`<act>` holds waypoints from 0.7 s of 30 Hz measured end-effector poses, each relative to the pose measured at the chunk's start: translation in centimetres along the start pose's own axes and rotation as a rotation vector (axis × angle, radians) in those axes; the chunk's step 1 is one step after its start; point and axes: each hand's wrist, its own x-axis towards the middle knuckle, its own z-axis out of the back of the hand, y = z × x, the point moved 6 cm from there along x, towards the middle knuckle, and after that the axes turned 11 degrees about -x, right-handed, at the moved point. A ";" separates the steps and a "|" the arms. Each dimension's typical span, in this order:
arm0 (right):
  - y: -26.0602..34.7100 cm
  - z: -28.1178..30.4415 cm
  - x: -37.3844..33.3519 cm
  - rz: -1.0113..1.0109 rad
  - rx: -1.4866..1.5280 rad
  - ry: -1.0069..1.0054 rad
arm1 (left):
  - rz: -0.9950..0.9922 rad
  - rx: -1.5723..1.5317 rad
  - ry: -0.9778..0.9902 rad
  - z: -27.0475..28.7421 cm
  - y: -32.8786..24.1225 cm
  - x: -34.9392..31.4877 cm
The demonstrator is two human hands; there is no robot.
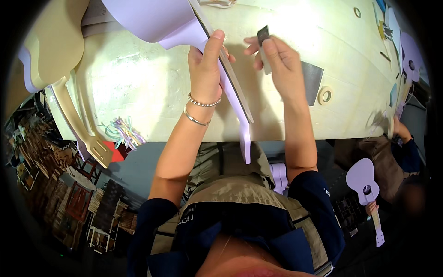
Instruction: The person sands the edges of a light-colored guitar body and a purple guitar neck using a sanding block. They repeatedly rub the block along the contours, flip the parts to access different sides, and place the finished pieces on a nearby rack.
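Note:
My left hand (206,76) is wrapped round the neck of a lavender ukulele (157,18), thumb along the edge of the fingerboard. The ukulele is turned on its side, its body beyond my hand and its headstock (245,147) pointing toward me past the table edge. Just right of the neck, apart from it, my right hand (281,60) pinches a small folded strip of grey sandpaper (263,35) with a dark end. Beside that wrist a dark grey sheet (312,82) lies flat, partly covered by my forearm.
A roll of masking tape (326,95) lies on the pale table (157,101). Cream-coloured ukuleles (57,41) are at the left, near a bundle of pastel strips (123,132). At the right, a co-worker's hand (372,207) holds another lavender ukulele (362,180). Tools (385,30) lie far right.

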 end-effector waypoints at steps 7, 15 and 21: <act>6.0 -0.2 3.5 0.478 -0.518 0.037 | 0.009 0.014 -0.056 -0.4 -0.1 -0.2; 9.7 -3.2 4.9 0.744 -1.007 0.099 | -0.017 0.007 0.004 -0.4 0.2 0.1; 10.6 -4.3 5.1 0.934 -1.105 0.124 | -0.019 -0.001 0.019 -0.3 0.4 0.2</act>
